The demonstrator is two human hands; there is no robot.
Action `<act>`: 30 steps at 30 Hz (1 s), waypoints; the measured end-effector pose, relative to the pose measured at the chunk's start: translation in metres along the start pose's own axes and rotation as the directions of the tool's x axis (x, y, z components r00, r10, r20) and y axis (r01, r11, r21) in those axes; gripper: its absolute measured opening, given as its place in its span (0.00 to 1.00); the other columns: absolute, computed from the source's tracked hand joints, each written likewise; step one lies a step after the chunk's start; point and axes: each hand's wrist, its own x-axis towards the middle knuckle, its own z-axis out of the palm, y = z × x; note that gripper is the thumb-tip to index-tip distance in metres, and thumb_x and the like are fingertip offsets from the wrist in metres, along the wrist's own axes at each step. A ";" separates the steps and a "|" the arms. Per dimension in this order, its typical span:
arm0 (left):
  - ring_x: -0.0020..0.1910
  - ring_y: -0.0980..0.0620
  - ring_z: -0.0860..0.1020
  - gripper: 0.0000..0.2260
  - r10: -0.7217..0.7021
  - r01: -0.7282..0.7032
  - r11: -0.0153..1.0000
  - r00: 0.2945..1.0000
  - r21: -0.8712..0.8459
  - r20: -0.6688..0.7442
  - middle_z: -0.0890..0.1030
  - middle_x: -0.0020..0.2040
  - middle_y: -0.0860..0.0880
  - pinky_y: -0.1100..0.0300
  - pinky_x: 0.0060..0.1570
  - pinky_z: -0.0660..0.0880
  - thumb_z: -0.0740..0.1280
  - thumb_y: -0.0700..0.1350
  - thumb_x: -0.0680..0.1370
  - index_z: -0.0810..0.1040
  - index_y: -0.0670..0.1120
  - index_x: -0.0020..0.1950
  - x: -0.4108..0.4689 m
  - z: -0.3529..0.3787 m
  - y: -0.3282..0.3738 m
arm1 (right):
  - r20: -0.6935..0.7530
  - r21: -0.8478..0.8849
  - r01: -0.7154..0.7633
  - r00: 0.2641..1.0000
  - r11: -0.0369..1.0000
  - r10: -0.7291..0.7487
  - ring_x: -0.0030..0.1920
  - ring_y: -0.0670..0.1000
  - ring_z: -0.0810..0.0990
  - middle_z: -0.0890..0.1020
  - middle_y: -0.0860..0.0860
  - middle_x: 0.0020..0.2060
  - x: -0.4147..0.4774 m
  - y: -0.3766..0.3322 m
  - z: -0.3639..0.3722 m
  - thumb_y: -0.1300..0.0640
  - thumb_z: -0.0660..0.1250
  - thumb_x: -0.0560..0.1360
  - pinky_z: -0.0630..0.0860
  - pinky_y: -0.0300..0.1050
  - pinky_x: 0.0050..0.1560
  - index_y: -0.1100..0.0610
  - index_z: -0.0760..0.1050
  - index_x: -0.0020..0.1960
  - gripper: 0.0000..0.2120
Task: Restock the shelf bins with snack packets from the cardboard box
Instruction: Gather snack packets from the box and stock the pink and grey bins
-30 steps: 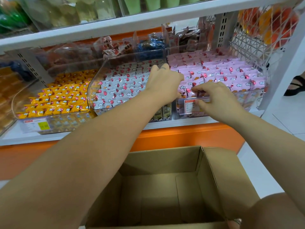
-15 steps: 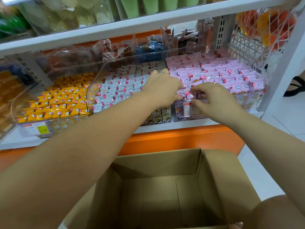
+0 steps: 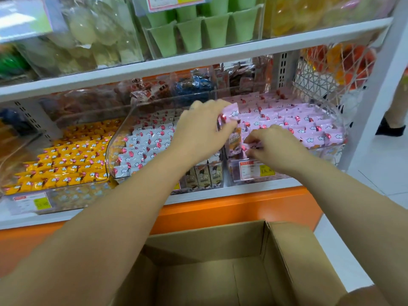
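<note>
My left hand grips a pink snack packet, held tilted above the front left corner of the clear pink-packet bin. My right hand pinches another pink packet at that bin's front edge. The open cardboard box stands below my arms; its inside shows only bare cardboard. To the left stand a bin of white packets and a bin of yellow packets, both filled in rows.
Price labels hang on the bin fronts. Small brown cartons sit between the white and pink bins. An upper shelf carries green cups and pale sweets. A wire basket hangs at right. A person's foot stands on the white floor.
My left hand has lifted a pink packet up out of the bin's front corner. My right hand stays at the front edge. The view has tilted upward.
</note>
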 end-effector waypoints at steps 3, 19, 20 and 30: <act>0.58 0.51 0.72 0.16 0.014 -0.020 0.994 0.998 -0.110 -0.053 0.78 0.59 0.54 0.49 0.58 0.72 0.62 0.54 0.78 0.73 0.52 0.65 -0.003 -0.005 -0.004 | -0.096 -0.023 0.004 0.995 1.000 -0.006 0.51 0.56 0.74 0.78 0.54 0.41 -0.002 -0.004 0.003 0.56 0.67 0.76 0.67 0.46 0.44 0.55 0.79 0.52 0.06; 0.38 0.58 0.72 0.12 -0.023 -0.055 0.956 0.965 -0.289 -0.261 0.75 0.46 0.54 0.66 0.41 0.69 0.66 0.46 0.76 0.76 0.48 0.59 -0.030 -0.014 -0.011 | -0.239 -0.063 0.136 0.960 0.989 -0.147 0.43 0.60 0.80 0.84 0.56 0.39 0.000 -0.030 0.014 0.64 0.65 0.73 0.64 0.44 0.42 0.58 0.80 0.46 0.06; 0.38 0.59 0.72 0.12 -0.022 -0.058 0.955 0.964 -0.290 -0.264 0.75 0.46 0.55 0.67 0.41 0.69 0.66 0.46 0.76 0.76 0.48 0.59 -0.031 -0.013 -0.011 | -0.259 -0.085 0.148 0.952 0.985 -0.166 0.41 0.61 0.80 0.84 0.57 0.37 -0.002 -0.031 0.014 0.66 0.66 0.72 0.62 0.44 0.43 0.59 0.80 0.45 0.06; 0.41 0.58 0.71 0.14 -0.012 -0.079 0.947 0.961 -0.313 -0.278 0.75 0.48 0.54 0.66 0.43 0.69 0.66 0.47 0.75 0.76 0.46 0.61 -0.033 -0.010 -0.017 | -0.262 -0.206 0.161 0.941 0.965 -0.213 0.30 0.61 0.76 0.80 0.55 0.28 -0.001 -0.035 0.016 0.70 0.70 0.63 0.60 0.44 0.38 0.58 0.78 0.36 0.09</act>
